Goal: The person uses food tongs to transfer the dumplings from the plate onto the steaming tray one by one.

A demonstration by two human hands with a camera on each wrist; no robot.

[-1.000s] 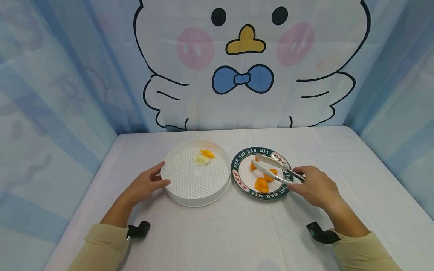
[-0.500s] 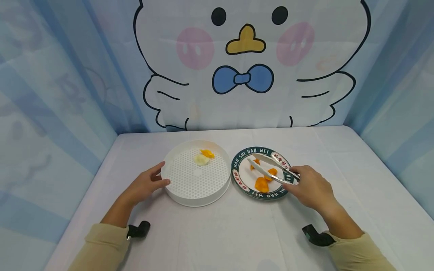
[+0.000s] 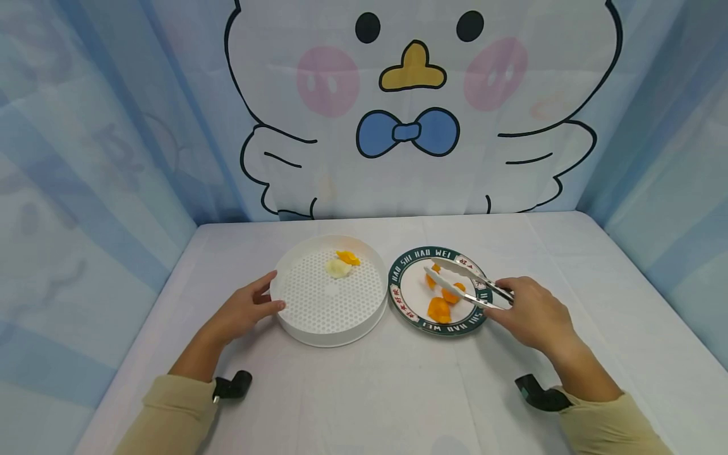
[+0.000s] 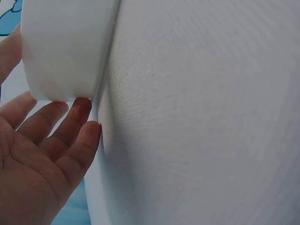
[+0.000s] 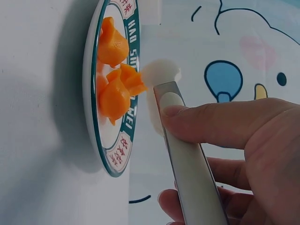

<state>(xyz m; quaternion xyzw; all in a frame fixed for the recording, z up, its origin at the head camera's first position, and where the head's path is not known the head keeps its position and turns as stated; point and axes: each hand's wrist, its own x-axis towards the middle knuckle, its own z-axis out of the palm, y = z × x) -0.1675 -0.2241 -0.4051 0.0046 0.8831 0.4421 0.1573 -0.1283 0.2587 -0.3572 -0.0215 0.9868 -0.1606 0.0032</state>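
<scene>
The left hand rests its fingertips and thumb against the side of a round white steamer basket with a perforated floor. In the left wrist view its fingers lie nearly straight against the basket's wall. A yellow piece and a pale yellow piece lie inside. With thumb and fingers the right hand grips metal tongs with pale tips. The tips straddle the far orange dumpling-like piece on the plate; contact is unclear. Two more orange pieces lie nearer.
A white plate with a green lettered rim stands close against the basket's right side. Both stand on a table with a white cloth. A printed curtain hangs behind the table, and blue drapes flank it.
The right hand first moves the tongs left over the plate, then back right. The far orange piece now lies slightly further right. The left hand and basket have stayed put.
</scene>
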